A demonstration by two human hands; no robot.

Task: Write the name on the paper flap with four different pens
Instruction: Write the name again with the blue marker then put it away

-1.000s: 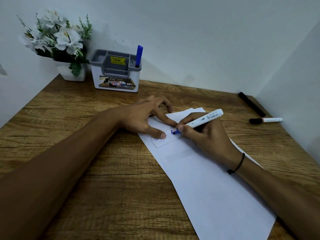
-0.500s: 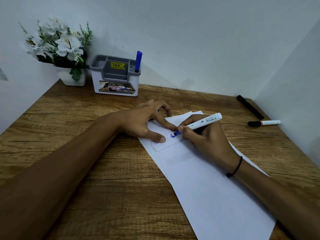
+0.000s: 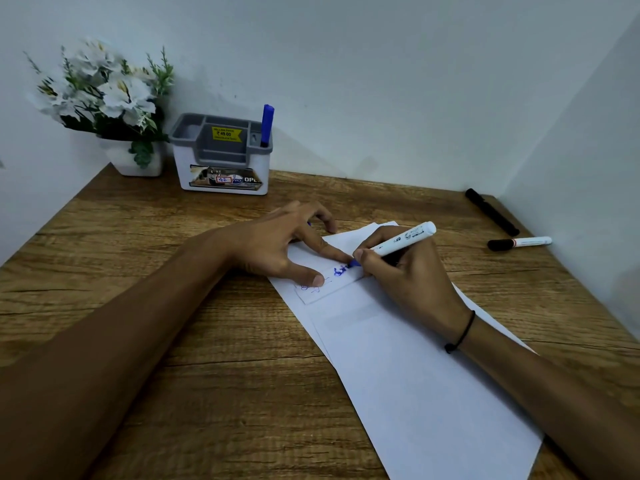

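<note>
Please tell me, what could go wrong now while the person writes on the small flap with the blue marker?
1. The left hand has its fingertips right beside the marker tip on the flap; they may smear fresh blue ink.
2. The flap seems held flat only by those fingers; if they lift, it may shift and spoil the letters.
3. The right hand rests on the paper, so the sheet may slide.

Bare desk point(image 3: 145, 306) lies open left; organizer point(image 3: 221, 157) and flowerpot point(image 3: 138, 161) block the back edge.

A pot of white flowers point(image 3: 104, 98) stands at upper left of the frame on the wooden desk point(image 3: 138, 306), beside a grey-topped organiser point(image 3: 221, 161).
</note>
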